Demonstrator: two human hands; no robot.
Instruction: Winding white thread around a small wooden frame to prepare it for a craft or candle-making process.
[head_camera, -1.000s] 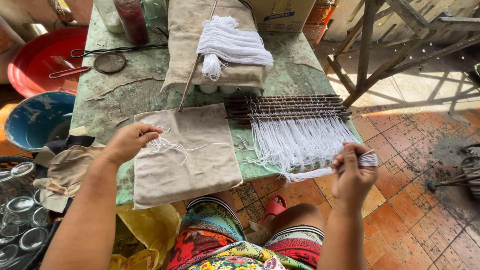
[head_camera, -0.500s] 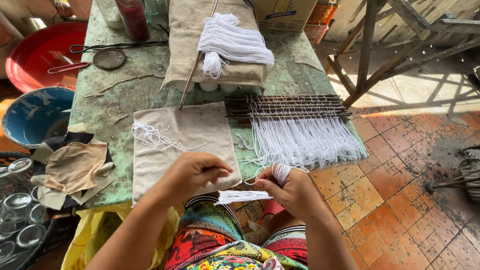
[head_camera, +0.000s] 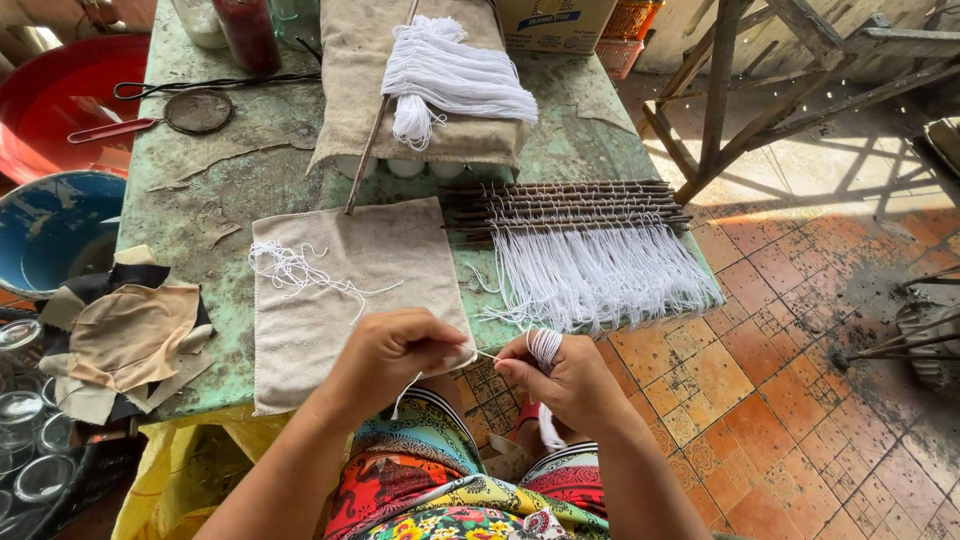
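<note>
Both hands are working together: the left hand (head_camera: 385, 352) is pinching one white strand (head_camera: 487, 356) out at nine o'clock from the string bundle (head_camera: 545, 347) the right hand (head_camera: 565, 382) is gripping.

The left hand (head_camera: 385, 358) pinches one white cotton string (head_camera: 487, 356); the right hand (head_camera: 562, 380), at its three o'clock, grips a white string bundle (head_camera: 545, 347).

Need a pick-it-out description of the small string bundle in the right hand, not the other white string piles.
Start at the green worktable and drop to its near edge, where both hands meet above the person's lap. The right hand grips a small white string bundle looped over its fingers, one strand pulled taut to the left hand. Unlike the big skein and stick rack fringe, it is hand-held.
</note>
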